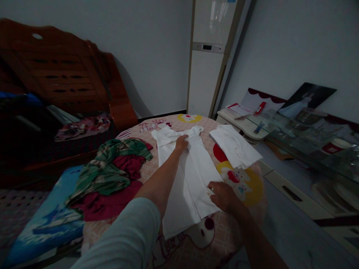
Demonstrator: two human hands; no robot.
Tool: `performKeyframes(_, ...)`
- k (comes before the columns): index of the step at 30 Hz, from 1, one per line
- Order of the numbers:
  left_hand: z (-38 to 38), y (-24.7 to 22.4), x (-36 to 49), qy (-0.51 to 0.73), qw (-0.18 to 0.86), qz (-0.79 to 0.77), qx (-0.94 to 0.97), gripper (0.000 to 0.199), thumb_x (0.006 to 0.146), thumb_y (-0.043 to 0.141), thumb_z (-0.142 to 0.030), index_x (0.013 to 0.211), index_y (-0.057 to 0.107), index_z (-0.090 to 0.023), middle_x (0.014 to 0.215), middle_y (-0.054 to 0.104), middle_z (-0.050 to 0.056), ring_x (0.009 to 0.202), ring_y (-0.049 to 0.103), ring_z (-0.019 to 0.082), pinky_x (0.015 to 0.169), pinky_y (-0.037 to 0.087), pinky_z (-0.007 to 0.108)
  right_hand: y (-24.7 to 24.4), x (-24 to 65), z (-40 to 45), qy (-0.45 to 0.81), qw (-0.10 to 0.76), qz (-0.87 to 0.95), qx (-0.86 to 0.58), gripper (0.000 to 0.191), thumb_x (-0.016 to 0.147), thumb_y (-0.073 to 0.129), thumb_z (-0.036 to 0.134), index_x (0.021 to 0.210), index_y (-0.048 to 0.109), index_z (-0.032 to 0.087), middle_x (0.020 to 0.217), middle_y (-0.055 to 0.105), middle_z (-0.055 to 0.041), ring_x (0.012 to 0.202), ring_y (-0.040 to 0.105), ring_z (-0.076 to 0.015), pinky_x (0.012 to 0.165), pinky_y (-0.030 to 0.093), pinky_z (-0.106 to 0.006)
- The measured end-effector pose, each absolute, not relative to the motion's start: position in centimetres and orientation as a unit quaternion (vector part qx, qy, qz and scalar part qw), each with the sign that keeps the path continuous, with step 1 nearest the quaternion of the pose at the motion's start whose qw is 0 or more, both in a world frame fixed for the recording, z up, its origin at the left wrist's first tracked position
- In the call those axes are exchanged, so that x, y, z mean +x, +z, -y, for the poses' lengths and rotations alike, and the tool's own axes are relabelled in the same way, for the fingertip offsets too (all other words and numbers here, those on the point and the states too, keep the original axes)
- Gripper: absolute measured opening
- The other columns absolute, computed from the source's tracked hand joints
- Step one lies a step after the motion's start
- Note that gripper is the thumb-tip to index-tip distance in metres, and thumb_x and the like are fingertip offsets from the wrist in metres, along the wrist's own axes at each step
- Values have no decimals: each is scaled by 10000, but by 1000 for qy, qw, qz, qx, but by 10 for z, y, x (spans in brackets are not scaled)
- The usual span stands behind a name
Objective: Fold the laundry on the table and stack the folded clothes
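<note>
A white shirt [179,186] lies spread lengthwise on the round table, its collar end away from me and its hem toward me. My left hand [182,143] is near the collar end, its fingers closed on the cloth. On the shirt's right side, toward the hem, my right hand [221,195] pinches a bit of white fabric between thumb and fingers. A folded white garment [235,146] rests to the right of the shirt. On the left is a loose heap with a green plaid shirt [105,168] and a dark red garment [103,203].
A patterned pink cloth [230,239] covers the table. At the left stand a wooden bench [64,71] and a blue printed stool or cushion [53,220]. A glass-topped cabinet [297,145] runs along the right wall. A tall white air conditioner [204,78] stands behind.
</note>
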State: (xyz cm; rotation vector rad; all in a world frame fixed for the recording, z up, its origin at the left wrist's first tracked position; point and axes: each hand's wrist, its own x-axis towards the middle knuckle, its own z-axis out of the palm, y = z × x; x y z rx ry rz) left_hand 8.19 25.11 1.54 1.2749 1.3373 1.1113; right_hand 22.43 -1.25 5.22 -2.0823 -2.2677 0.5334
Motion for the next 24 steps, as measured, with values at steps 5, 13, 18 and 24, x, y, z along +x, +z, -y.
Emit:
performKeyframes(5, -227, 20, 77, 425, 388, -559, 597, 455, 621, 659, 63, 1021, 695, -151, 1431, 510, 139, 1361, 438, 324, 1165, 310, 427, 54, 231, 12, 219, 80, 714, -661, 174, 816, 609, 341, 736, 660, 196, 734, 687, -43, 725, 625, -181, 640, 386, -256)
performKeyframes(13, -85, -3, 65, 233, 275, -327, 873, 481, 863, 663, -317, 1296, 586, -122, 1469, 467, 207, 1387, 422, 300, 1138, 367, 455, 48, 266, -41, 133, 283, 624, -716, 310, 858, 463, 346, 623, 602, 198, 552, 619, -18, 569, 576, -152, 559, 379, -234)
performKeyframes(18, -35, -11, 58, 176, 231, -202, 935, 461, 950, 529, -354, 1383, 526, -196, 1486, 470, 145, 1414, 388, 275, 1175, 280, 501, 38, 271, -98, 64, 224, 603, -763, 310, 845, 441, 244, 704, 705, 160, 654, 692, -60, 623, 610, -151, 577, 389, -223)
performKeyframes(24, -38, -11, 56, 167, 216, -203, 940, 470, 955, 515, -360, 1402, 512, -217, 1515, 436, 133, 1428, 363, 276, 1180, 264, 493, 35, 262, -159, 47, 115, 607, -785, 299, 859, 479, 191, 798, 755, 92, 779, 735, -160, 753, 673, -210, 659, 449, -260)
